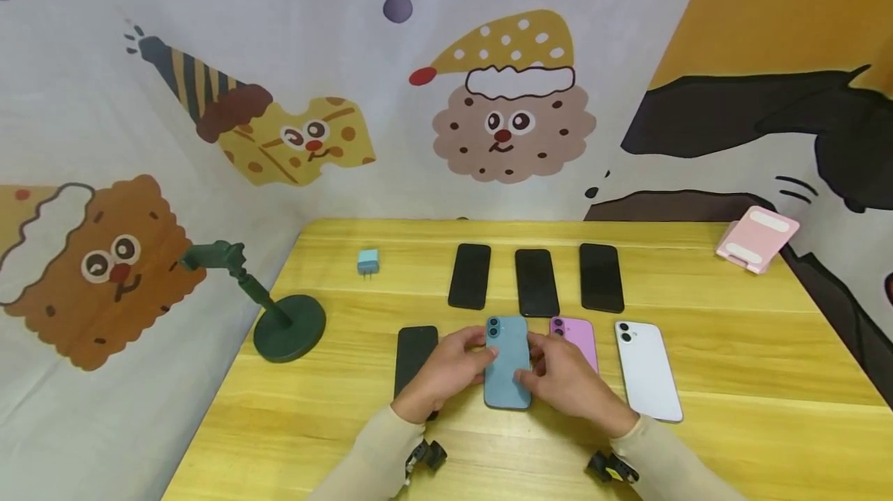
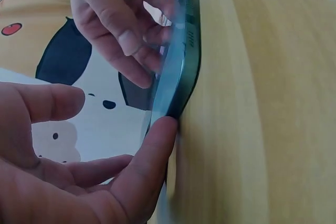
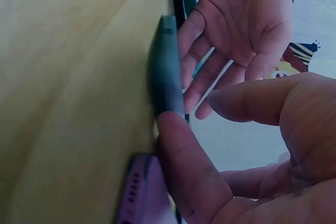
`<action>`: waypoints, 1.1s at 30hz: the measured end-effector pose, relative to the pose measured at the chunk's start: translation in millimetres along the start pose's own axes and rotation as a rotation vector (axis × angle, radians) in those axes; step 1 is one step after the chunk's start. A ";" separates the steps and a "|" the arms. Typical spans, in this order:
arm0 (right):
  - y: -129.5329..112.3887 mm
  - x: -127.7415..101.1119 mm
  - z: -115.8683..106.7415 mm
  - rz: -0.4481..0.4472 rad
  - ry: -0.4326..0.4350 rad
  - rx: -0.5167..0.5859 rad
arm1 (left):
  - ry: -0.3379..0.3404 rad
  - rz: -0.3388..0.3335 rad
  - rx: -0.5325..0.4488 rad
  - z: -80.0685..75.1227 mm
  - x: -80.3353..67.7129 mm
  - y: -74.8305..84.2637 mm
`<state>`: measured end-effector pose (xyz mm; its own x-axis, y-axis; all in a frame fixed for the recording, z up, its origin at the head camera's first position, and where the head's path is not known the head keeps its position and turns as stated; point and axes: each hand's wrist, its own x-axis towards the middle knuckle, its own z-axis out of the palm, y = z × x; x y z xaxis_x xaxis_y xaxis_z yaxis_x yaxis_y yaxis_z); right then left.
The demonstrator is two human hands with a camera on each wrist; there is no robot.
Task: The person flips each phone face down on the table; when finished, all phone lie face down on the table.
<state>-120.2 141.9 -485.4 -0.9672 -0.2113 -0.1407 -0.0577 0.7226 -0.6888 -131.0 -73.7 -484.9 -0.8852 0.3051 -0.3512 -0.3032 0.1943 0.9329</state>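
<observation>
Your left hand [image 1: 446, 367] and right hand [image 1: 567, 378] pinch the teal phone [image 1: 508, 362] by its edges at lower centre. It lies between the black phone [image 1: 413, 354] and pink phone [image 1: 576, 336].

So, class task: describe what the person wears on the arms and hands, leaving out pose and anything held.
Both hands are bare, left hand and right hand: no gloves or rings visible. Long beige sleeves reach each wrist. A small black device sits under the left wrist; a similar one with a yellow mark under the right.
</observation>
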 end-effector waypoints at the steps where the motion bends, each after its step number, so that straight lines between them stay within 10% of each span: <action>1: -0.8 -1.1 -0.8 0.000 0.002 -0.012 | 0.000 0.001 -0.001 0.8 0.4 0.3; 18: -4.3 -0.6 -8.6 -0.033 0.020 -0.042 | -0.008 0.030 -0.005 -3.9 -0.4 1.1; 33: -24.2 13.4 7.4 -0.175 -0.008 0.078 | 0.105 0.134 0.104 -50.2 -31.2 -8.5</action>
<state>-130.0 116.7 -475.9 -0.9422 -0.3345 -0.0194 -0.2051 0.6216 -0.7560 -118.6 -131.6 -477.9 -0.9487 0.2370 -0.2092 -0.1470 0.2552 0.9557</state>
